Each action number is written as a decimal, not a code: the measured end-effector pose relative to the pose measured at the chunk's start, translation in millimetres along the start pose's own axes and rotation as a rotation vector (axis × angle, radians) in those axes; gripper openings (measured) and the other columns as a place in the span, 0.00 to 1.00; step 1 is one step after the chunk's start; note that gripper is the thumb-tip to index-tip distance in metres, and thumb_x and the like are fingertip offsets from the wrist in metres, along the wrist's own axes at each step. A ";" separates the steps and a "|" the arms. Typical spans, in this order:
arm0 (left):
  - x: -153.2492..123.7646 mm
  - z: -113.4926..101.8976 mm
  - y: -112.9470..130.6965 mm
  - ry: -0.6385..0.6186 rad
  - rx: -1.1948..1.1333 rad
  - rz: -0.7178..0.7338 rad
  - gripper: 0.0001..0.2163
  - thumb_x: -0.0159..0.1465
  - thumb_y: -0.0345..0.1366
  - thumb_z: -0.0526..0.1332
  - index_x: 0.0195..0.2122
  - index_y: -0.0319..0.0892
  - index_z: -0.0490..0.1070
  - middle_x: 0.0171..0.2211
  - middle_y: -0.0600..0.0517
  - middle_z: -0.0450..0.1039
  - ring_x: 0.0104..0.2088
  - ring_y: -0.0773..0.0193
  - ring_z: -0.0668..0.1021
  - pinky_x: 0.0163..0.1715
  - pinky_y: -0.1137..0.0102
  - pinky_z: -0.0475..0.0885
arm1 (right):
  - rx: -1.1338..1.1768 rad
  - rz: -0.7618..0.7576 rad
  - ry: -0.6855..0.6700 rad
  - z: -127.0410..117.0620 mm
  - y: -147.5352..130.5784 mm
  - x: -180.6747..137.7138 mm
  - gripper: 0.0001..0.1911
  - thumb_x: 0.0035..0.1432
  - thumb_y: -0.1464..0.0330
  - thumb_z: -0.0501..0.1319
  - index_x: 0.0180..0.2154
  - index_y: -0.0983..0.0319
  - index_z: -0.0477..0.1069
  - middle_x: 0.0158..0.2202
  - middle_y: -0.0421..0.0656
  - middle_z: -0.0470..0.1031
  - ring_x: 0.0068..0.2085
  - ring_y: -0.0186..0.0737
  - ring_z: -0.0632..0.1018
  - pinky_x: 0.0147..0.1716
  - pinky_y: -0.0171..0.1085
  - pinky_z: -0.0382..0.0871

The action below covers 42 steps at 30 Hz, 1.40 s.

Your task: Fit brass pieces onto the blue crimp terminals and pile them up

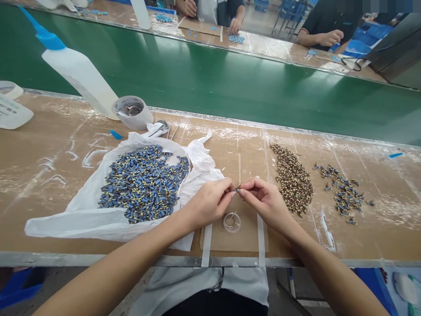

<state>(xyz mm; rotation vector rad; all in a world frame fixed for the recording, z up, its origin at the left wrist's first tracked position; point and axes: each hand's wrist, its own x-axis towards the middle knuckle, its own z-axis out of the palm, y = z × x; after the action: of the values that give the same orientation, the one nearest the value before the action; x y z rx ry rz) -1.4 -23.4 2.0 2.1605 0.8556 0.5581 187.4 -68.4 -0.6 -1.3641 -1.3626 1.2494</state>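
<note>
My left hand (pixel 210 199) and my right hand (pixel 263 199) meet fingertip to fingertip over a cardboard mat (pixel 226 243). The left fingers pinch a small blue piece (pixel 235 190). In the right fingertips is a small brown-gold piece (pixel 239 187), touching or very near the blue one. Below the hands sits a small clear round dish (pixel 232 222) with a thin stick in it. A heap of blue and yellow pieces (pixel 141 182) lies on a white plastic sheet (pixel 88 224) to the left. To the right are a pile of brown-gold pieces (pixel 294 180) and a scattered group of blue-and-brown pieces (pixel 348 193).
A white squeeze bottle (pixel 79 77) with a blue nozzle leans beside a tape roll (pixel 133 113) at the back left. A white container (pixel 15 109) stands further left. Beyond the green belt (pixel 210 79), co-workers' hands (pixel 235 25) work at another table.
</note>
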 end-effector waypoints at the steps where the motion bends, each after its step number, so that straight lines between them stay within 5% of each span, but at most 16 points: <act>1: -0.1 0.8 -0.6 0.004 0.014 0.013 0.03 0.65 0.29 0.53 0.35 0.40 0.64 0.29 0.54 0.69 0.28 0.67 0.70 0.28 0.73 0.62 | -0.007 -0.004 0.003 0.0 -0.5 0.0 0.09 0.57 0.62 0.65 0.34 0.62 0.71 0.32 0.43 0.77 0.34 0.38 0.79 0.36 0.38 0.76; 16: -0.7 5.1 -8.0 0.076 0.323 0.155 0.07 0.68 0.31 0.52 0.34 0.38 0.68 0.30 0.49 0.74 0.31 0.61 0.75 0.30 0.69 0.66 | -0.105 -0.030 -0.003 -0.1 1.8 -1.1 0.06 0.58 0.65 0.63 0.34 0.61 0.71 0.33 0.44 0.77 0.34 0.39 0.78 0.35 0.37 0.74; 27: -1.7 2.7 -7.5 0.002 0.285 0.126 0.06 0.65 0.29 0.54 0.32 0.39 0.67 0.26 0.51 0.72 0.27 0.62 0.74 0.27 0.70 0.62 | -0.024 -0.004 -0.152 -4.7 -3.3 -0.4 0.07 0.61 0.65 0.61 0.32 0.61 0.69 0.31 0.41 0.73 0.32 0.36 0.74 0.32 0.35 0.68; 42: -1.7 3.6 -6.3 0.032 0.218 0.117 0.05 0.63 0.26 0.54 0.31 0.40 0.65 0.25 0.54 0.70 0.25 0.65 0.72 0.26 0.72 0.62 | 0.055 0.074 -0.133 1.3 -5.4 -3.3 0.07 0.61 0.65 0.61 0.33 0.62 0.66 0.29 0.40 0.70 0.29 0.33 0.71 0.28 0.33 0.65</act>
<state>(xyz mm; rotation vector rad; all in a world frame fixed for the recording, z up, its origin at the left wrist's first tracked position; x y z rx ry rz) -2.9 -23.1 -5.3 2.4177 0.8436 0.5815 185.5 -71.4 4.8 -1.3236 -1.3677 1.4383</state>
